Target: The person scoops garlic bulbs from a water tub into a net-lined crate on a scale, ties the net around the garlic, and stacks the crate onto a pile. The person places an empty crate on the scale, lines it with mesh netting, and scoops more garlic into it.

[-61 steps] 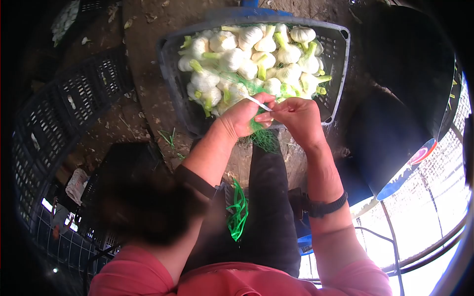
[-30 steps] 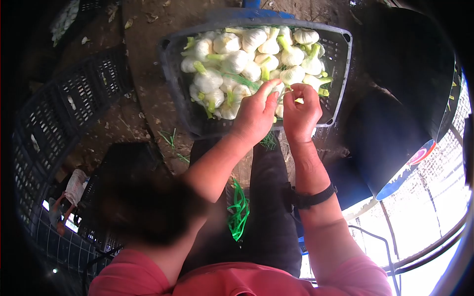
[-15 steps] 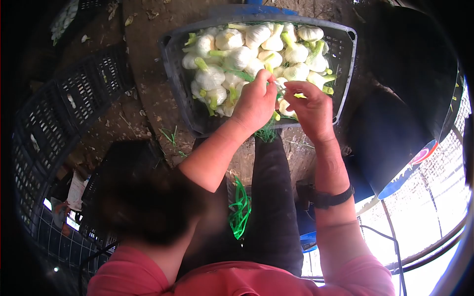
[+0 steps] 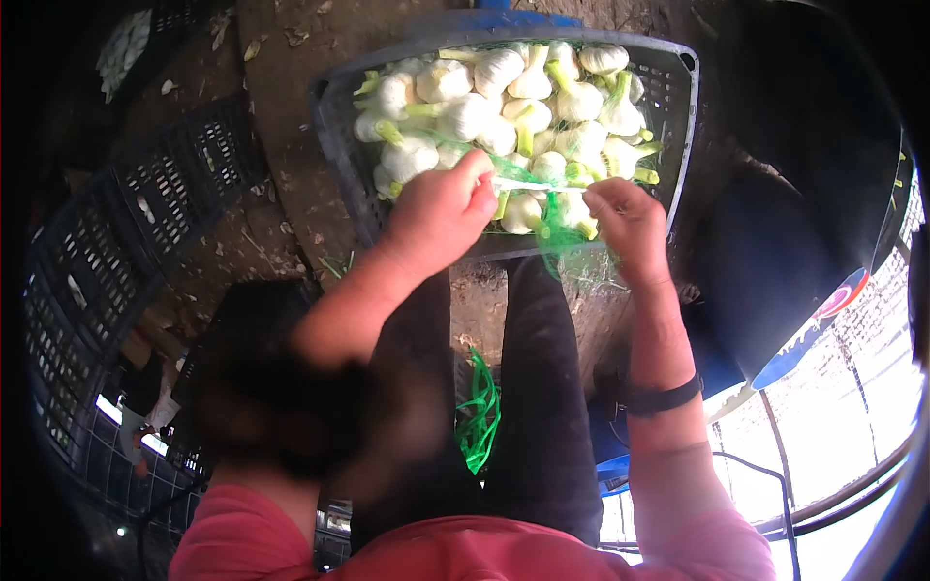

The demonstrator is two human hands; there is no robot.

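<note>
- As we look down, our left hand (image 4: 441, 213) pinches one end of a white strip (image 4: 523, 184).
- Garlic bulbs (image 4: 465, 116) lie in the dark crate (image 4: 687, 126), partly under green netting (image 4: 554, 229).
- The netting droops over the crate's near side.
- Our right hand (image 4: 632, 228) pinches the strip's other end.

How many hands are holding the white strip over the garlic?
2. The left hand grips the white strip at one end, and the right hand pinches the other end. No other hand shows on it.
</note>
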